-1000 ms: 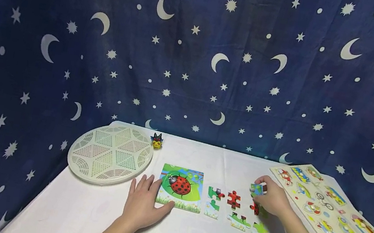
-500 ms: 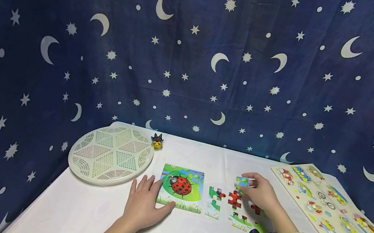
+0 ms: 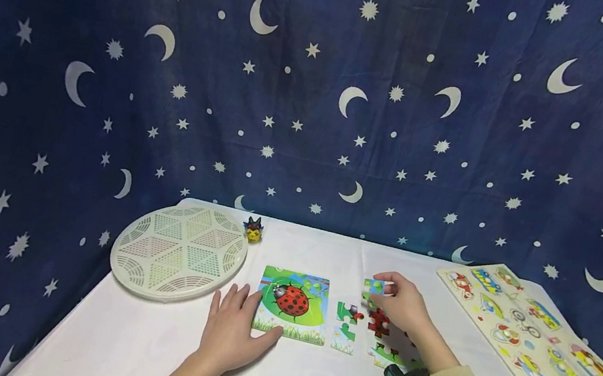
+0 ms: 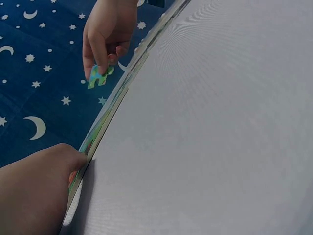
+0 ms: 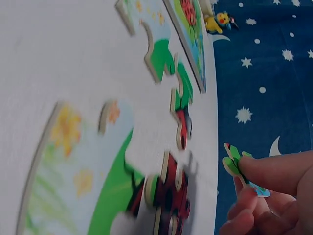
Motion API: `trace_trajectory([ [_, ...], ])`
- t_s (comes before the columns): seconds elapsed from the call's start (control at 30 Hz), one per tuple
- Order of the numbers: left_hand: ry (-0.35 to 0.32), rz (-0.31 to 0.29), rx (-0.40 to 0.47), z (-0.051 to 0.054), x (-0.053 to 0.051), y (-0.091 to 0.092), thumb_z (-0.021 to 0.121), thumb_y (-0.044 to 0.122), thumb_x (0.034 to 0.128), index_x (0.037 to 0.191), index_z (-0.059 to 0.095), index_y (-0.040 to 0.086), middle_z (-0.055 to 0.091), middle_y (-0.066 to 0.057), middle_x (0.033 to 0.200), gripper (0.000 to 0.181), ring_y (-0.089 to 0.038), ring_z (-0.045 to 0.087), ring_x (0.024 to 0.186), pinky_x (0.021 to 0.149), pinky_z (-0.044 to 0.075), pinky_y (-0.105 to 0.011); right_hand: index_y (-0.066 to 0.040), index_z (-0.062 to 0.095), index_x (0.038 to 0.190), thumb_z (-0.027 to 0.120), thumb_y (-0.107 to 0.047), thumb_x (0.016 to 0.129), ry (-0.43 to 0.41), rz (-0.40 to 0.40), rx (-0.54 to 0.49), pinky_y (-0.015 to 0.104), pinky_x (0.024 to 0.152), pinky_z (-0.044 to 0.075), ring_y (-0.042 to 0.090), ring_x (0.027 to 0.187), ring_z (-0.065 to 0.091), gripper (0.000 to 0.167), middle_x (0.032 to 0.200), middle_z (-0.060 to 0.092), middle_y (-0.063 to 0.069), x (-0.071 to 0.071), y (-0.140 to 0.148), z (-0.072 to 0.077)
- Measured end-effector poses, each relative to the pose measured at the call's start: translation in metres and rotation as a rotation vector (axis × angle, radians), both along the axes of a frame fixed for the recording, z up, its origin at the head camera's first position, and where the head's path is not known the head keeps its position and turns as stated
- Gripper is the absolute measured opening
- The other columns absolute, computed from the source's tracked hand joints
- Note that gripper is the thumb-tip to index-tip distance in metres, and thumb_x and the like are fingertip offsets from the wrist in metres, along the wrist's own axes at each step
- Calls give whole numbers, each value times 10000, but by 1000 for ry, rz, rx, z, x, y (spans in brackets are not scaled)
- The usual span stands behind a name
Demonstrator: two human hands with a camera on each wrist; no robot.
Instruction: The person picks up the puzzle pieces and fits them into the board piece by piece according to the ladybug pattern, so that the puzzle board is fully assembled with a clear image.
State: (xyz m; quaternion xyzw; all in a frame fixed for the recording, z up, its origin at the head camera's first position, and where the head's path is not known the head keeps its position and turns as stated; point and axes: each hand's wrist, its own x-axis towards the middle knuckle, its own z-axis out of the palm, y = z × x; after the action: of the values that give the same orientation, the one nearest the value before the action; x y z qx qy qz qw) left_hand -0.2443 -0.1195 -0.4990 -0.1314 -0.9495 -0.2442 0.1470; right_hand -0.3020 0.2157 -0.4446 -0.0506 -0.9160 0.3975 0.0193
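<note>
The ladybug picture board point(image 3: 292, 304) lies flat on the white table. My left hand point(image 3: 232, 333) rests at its left side, fingers spread and thumb at the lower edge; the left wrist view shows the thumb point(image 4: 73, 155) against that edge. Between thumb and fingers, my right hand point(image 3: 404, 305) pinches a blue-green puzzle piece point(image 3: 372, 288), held above the table in the right wrist view point(image 5: 234, 164). Two joined pieces point(image 3: 343, 338) lie right of the board. A red piece point(image 3: 379, 322) and a green flowered piece point(image 3: 382, 354) lie below my right hand, which partly hides other pieces.
A round patterned tray point(image 3: 179, 252) stands at the left, with a small yellow and dark figure point(image 3: 253, 229) by its upper right rim. A wooden board with vehicle pictures point(image 3: 529, 332) lies at the right. A dark starry curtain point(image 3: 313, 117) hangs behind the table.
My right hand has moved left with the blue-green piece, from above the right-hand pieces to just above and left of the red one. My left hand has stayed beside the ladybug board.
</note>
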Motion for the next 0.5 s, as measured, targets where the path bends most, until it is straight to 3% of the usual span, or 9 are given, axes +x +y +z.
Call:
trace_trajectory([
  [0.5, 2, -9, -1, 1, -6, 7, 661, 651, 858, 1387, 602, 62, 528, -241, 1438, 794, -476, 376, 1420, 1172, 169, -683, -67, 611, 1309, 743, -152, 911, -2, 62, -58, 332, 578, 504, 233, 754, 562, 428, 998, 561, 111, -4, -15, 5],
])
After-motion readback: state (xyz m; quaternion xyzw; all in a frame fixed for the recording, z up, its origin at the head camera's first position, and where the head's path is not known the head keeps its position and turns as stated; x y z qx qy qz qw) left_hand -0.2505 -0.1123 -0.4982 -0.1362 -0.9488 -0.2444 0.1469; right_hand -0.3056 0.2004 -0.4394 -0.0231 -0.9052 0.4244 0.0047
